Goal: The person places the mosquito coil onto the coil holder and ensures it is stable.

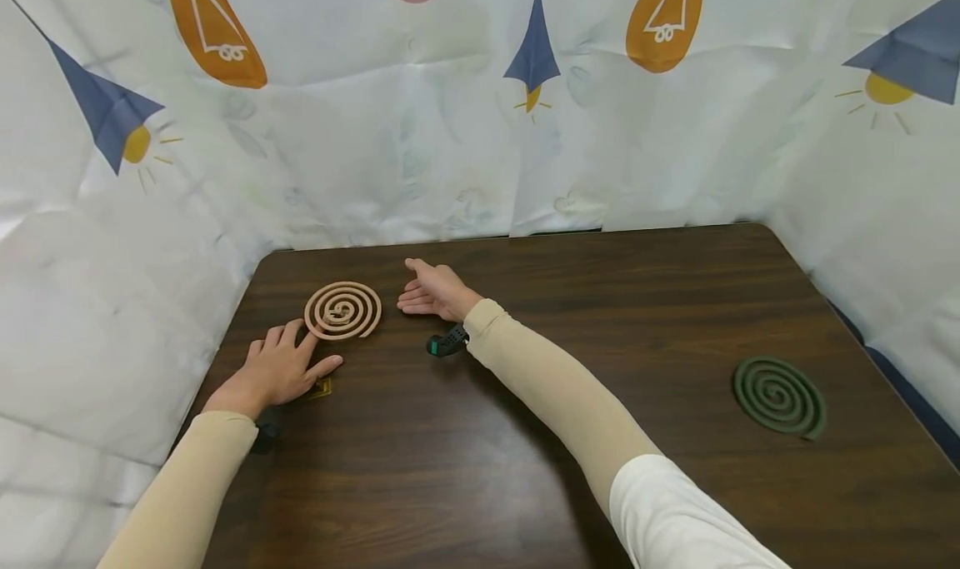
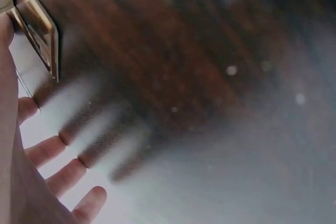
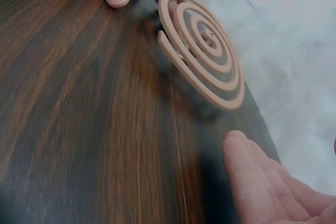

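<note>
A tan spiral coil (image 1: 340,311), which looks like a mosquito coil, stands level a little above the dark wooden table at the left; what holds it up is hidden. My left hand (image 1: 273,373) lies beside it with fingers spread. The index fingertip reaches the coil's near edge; whether it touches cannot be told. Under the left thumb shows part of a small gold-edged piece (image 1: 322,388), whose gold rim (image 2: 54,51) also appears in the left wrist view. To the coil's right, my right hand (image 1: 438,292) hovers with straight fingers, palm towards the coil and holding nothing.
A dark green spiral coil (image 1: 778,396) lies flat at the table's right side. White printed sheets (image 1: 465,152) hang along the back and both sides of the brown table (image 1: 562,269).
</note>
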Available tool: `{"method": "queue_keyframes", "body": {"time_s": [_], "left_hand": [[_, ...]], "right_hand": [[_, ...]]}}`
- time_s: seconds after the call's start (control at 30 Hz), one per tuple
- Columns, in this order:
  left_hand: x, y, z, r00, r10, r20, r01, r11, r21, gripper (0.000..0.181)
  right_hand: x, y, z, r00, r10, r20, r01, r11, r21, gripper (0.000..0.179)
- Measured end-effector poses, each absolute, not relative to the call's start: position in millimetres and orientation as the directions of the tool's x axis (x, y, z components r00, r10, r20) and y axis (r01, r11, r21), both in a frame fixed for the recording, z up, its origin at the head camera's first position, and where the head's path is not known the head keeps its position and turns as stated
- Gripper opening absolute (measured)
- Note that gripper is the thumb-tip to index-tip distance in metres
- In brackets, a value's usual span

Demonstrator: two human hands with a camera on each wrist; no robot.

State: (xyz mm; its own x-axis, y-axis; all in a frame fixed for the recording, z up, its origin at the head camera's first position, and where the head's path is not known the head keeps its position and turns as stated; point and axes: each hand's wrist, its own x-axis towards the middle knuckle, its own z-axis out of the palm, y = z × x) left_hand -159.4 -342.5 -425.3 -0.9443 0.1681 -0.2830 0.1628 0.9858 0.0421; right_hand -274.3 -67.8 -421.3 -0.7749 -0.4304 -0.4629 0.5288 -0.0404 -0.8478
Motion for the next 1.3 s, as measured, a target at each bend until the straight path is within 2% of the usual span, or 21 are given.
{"method": "queue_keyframes", "body": {"time_s": [0.57, 0.83, 1.3], "left_hand": [[-148.0, -353.5, -428.0, -0.955, 0.183, -0.235, 0.169, 0.983, 0.075, 0.087], [-143.1, -359.1, -429.9, -0.954, 0.21, -0.214, 0.19, 0.975, 0.113, 0.077], [-131.8, -366.0, -421.2, -0.961, 0.207, -0.182, 0.187, 0.975, 0.117, 0.073]], "right_hand": [[-275.4, -31.9, -413.5, -0.786, -0.421, -0.453, 0.519, -0.049, -0.854, 0.069], [-276.0, -10.2, -410.7, -0.79, -0.415, -0.451, 0.511, -0.041, -0.858, 0.07], [-275.8, 32.4, -403.1, -0.812, -0.401, -0.425, 0.49, -0.071, -0.869, 0.069]]}}
